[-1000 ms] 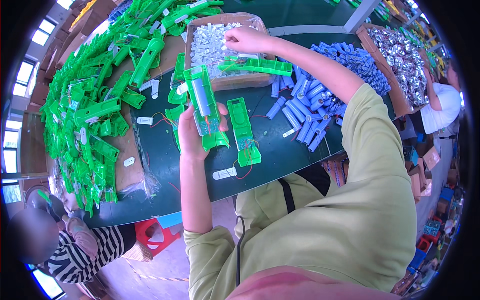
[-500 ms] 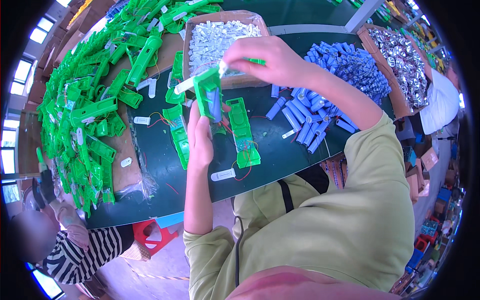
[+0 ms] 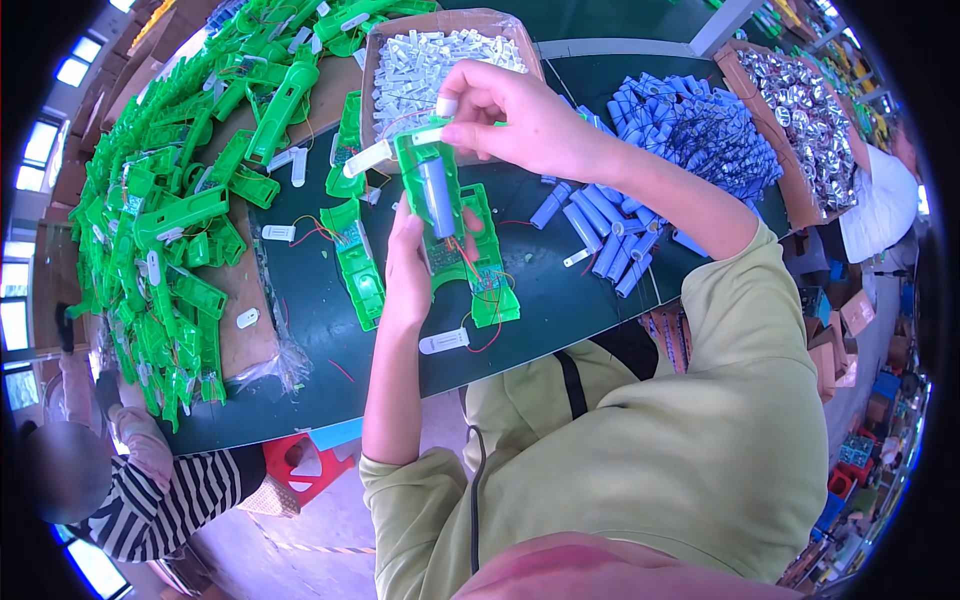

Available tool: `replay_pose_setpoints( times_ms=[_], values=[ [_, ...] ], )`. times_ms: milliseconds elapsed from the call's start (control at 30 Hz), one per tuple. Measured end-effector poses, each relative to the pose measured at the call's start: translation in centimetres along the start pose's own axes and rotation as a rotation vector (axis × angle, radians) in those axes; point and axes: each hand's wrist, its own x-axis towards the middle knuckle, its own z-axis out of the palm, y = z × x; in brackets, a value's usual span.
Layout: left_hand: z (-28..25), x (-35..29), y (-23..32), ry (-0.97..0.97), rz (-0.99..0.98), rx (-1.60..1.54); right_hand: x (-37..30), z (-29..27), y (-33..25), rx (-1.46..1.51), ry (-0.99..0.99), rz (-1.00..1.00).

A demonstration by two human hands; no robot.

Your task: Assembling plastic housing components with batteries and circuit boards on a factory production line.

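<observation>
My left hand (image 3: 407, 268) is closed around a green plastic housing (image 3: 413, 185), held above the table and tilted. Inside the housing lies a blue cylindrical battery (image 3: 437, 200), with red wires below it. At the housing's upper end, my right hand (image 3: 520, 122) pinches a small white strip (image 3: 430, 135) between thumb and forefinger; white covers that forefinger's tip. Another white plastic piece (image 3: 368, 158) sticks out from the housing's upper left. On the table just behind lies a green housing (image 3: 493, 290) with a circuit board, its wires running to a white tab (image 3: 444, 342).
A heap of green housings (image 3: 170, 215) covers the left side. A cardboard box (image 3: 535, 55) of small white pieces stands at the back. Blue batteries (image 3: 690, 130) are piled to the right, beside a box of silvery parts (image 3: 800, 130). Someone in striped clothing (image 3: 165, 505) is at lower left.
The housing in my left hand has turned, showing more of its open side and battery. My right hand has shifted slightly up and left, and its white strip now lies across the housing's upper end.
</observation>
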Motion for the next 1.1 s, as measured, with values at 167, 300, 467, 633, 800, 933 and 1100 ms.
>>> replay_pose_setpoints(
  times_ms=[167,300,467,633,800,933,1100],
  values=[
    [0.2,0.1,0.0,0.021,-0.132,-0.006,1.1,0.4,1.9,-0.066,-0.036,0.128],
    [0.3,0.3,0.8,0.023,-0.214,-0.051,2.1,0.5,4.0,-0.095,-0.035,0.016],
    [0.0,0.2,1.1,0.036,-0.229,-0.155,-0.4,0.6,2.2,-0.656,0.166,-0.634],
    [0.9,-0.2,1.3,0.068,-0.238,-0.096,-2.2,2.1,0.8,-0.329,-0.025,-0.149],
    [1.2,0.1,-0.1,0.007,-0.145,-0.044,-2.0,3.5,2.4,0.080,0.098,-0.173],
    [0.9,0.3,-0.6,-0.018,-0.136,0.006,-1.7,2.5,1.0,0.340,-0.035,0.194],
    [-1.9,0.5,0.3,0.106,-0.037,0.085,4.1,-6.3,2.3,0.276,0.278,0.044]
  ],
)
